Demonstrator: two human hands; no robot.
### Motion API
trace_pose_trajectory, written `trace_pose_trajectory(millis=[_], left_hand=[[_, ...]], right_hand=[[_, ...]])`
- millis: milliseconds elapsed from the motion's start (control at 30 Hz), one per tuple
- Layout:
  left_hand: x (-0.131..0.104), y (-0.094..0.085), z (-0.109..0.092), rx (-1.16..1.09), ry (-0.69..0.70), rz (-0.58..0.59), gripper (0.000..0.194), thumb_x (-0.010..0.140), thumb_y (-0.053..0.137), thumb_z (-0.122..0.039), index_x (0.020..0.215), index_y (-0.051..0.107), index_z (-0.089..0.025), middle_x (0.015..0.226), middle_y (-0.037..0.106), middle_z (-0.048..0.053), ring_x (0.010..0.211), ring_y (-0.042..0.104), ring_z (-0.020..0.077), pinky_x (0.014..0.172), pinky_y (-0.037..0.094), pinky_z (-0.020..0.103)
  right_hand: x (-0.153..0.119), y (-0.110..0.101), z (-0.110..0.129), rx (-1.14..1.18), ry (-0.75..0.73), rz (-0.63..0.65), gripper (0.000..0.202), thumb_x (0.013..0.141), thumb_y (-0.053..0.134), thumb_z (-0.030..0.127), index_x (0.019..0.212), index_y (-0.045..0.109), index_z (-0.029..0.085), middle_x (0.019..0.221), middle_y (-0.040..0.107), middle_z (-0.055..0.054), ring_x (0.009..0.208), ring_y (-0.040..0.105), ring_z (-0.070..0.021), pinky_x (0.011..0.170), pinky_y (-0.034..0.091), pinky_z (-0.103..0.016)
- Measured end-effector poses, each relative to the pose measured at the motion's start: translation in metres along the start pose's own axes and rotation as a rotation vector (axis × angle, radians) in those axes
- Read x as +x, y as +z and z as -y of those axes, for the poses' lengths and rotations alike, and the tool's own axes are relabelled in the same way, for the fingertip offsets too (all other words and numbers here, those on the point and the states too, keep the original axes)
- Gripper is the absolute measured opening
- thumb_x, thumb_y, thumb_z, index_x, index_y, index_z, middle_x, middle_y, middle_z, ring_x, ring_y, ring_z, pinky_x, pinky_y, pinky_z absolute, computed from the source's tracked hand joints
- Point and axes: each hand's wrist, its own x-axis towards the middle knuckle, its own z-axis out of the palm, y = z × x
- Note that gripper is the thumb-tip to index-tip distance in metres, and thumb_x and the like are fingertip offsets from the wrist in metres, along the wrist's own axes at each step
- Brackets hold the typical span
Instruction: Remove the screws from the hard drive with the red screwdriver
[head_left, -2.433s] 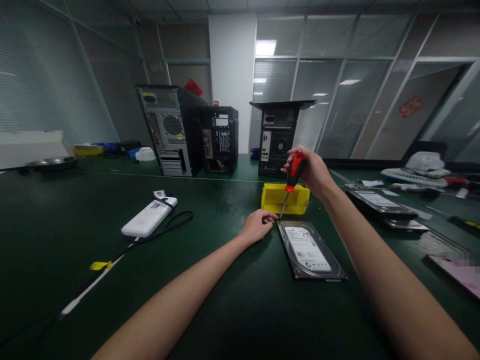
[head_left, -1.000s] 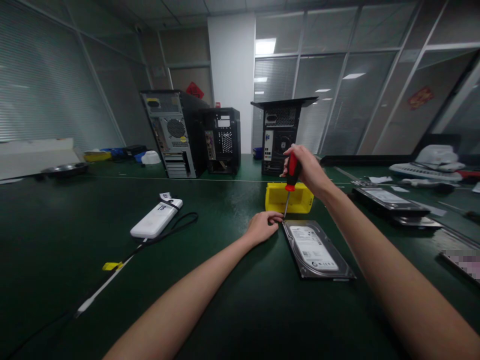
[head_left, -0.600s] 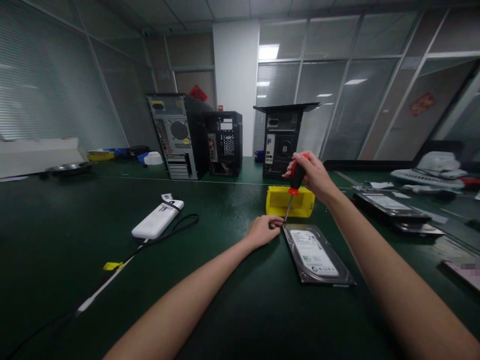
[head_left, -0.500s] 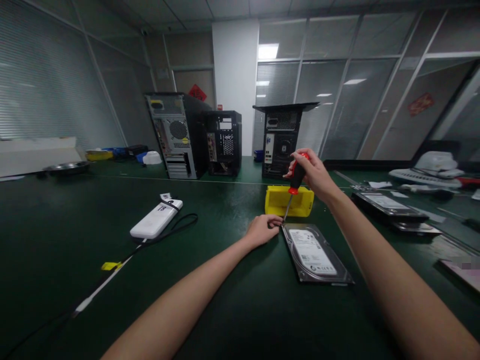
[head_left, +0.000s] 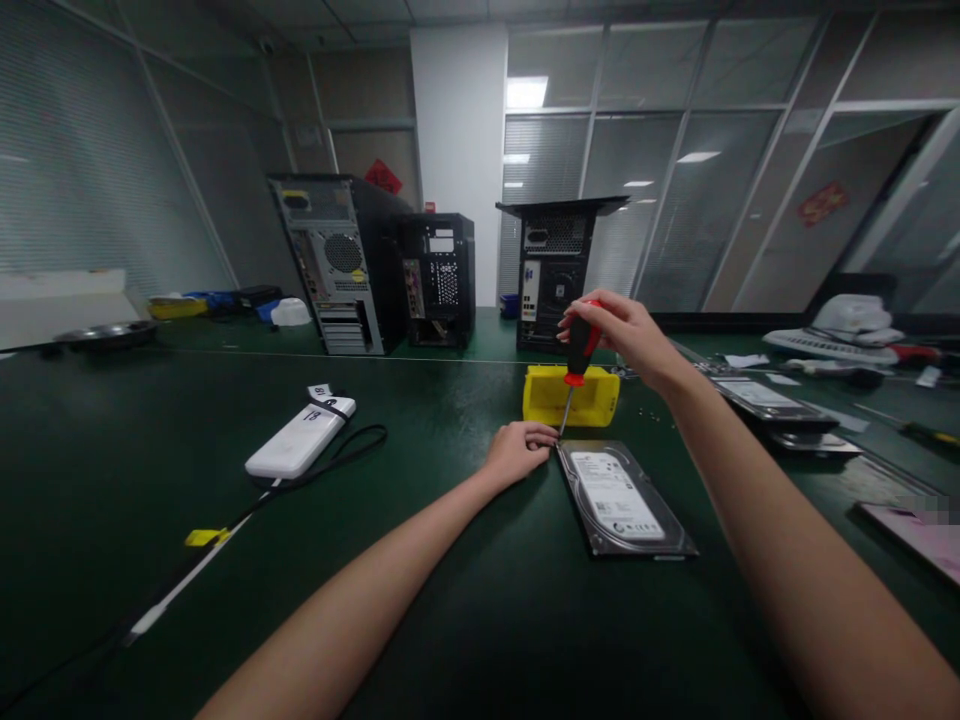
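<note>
A hard drive with a white label lies flat on the green table in front of me. My right hand grips a red-and-black screwdriver from above, its shaft leaning down to the drive's far left corner. Beside that corner rests my left hand, its fingers drawn together close to the screwdriver's tip. Whatever those fingertips pinch is too small to make out. Just behind the drive, a yellow plastic bin lies with its opening towards me.
A white power bank with a cable is on the left. Computer cases stand at the back. More hard drives are stacked to the right, near a yellow-handled screwdriver. Several tiny screws lie right of the bin.
The view has shifted slightly, so everything appears a little further left and up. The right-hand fingers have moved slightly on the screwdriver handle; its tip stays at the drive's corner.
</note>
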Motion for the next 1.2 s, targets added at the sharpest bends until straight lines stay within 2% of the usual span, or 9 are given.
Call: trace_pose_trajectory(millis=[167, 300, 400, 600, 1033, 1200], left_hand=[[-0.001, -0.001, -0.003, 0.007, -0.010, -0.006, 0.031, 0.070, 0.057, -0.011, 0.099, 0.068, -0.014, 0.096, 0.073, 0.006, 0.085, 0.068, 0.0153, 0.077, 0.052, 0.024], [-0.001, 0.000, -0.003, -0.014, -0.014, -0.026, 0.024, 0.076, 0.057, -0.018, 0.097, 0.069, -0.014, 0.096, 0.073, 0.007, 0.087, 0.069, 0.0157, 0.080, 0.052, 0.024], [-0.001, 0.000, -0.003, -0.012, -0.012, -0.043, 0.021, 0.079, 0.057, -0.021, 0.094, 0.069, -0.014, 0.096, 0.073, 0.007, 0.088, 0.069, 0.0161, 0.081, 0.051, 0.024], [-0.002, -0.002, -0.004, 0.037, -0.007, -0.047, 0.020, 0.081, 0.057, -0.024, 0.093, 0.070, -0.016, 0.097, 0.073, 0.004, 0.091, 0.068, 0.0160, 0.084, 0.049, 0.023], [-0.001, -0.003, 0.000, 0.083, 0.020, -0.037, 0.022, 0.082, 0.056, -0.030, 0.095, 0.071, -0.020, 0.100, 0.073, 0.002, 0.094, 0.067, 0.0163, 0.085, 0.048, 0.024], [-0.001, -0.003, -0.002, 0.080, 0.017, -0.038, 0.022, 0.082, 0.056, -0.029, 0.096, 0.071, -0.019, 0.098, 0.073, 0.002, 0.093, 0.067, 0.0163, 0.084, 0.048, 0.023]], right_hand=[[0.001, 0.000, -0.002, -0.157, -0.112, -0.010, 0.030, 0.079, 0.057, 0.048, 0.093, 0.058, 0.021, 0.074, 0.063, -0.001, 0.066, 0.063, -0.0167, 0.064, 0.050, -0.032], [0.002, -0.002, -0.001, -0.463, -0.204, -0.066, 0.035, 0.081, 0.051, 0.053, 0.086, 0.062, 0.020, 0.072, 0.062, -0.002, 0.068, 0.058, -0.0173, 0.063, 0.044, -0.029], [0.001, -0.003, 0.001, -0.570, -0.225, -0.079, 0.040, 0.084, 0.046, 0.055, 0.081, 0.062, 0.019, 0.068, 0.059, -0.002, 0.065, 0.053, -0.0156, 0.061, 0.039, -0.027], [0.001, -0.002, 0.002, -0.600, -0.214, -0.091, 0.040, 0.085, 0.044, 0.055, 0.081, 0.061, 0.018, 0.067, 0.057, -0.001, 0.063, 0.049, -0.0146, 0.060, 0.036, -0.027], [0.001, -0.004, -0.003, -0.571, -0.174, -0.101, 0.039, 0.084, 0.042, 0.057, 0.078, 0.057, 0.021, 0.063, 0.056, -0.001, 0.060, 0.049, -0.0156, 0.059, 0.039, -0.028], [0.002, -0.008, -0.013, -0.510, -0.132, -0.128, 0.029, 0.084, 0.045, 0.051, 0.085, 0.053, 0.023, 0.069, 0.056, -0.001, 0.060, 0.051, -0.0162, 0.058, 0.041, -0.030]])
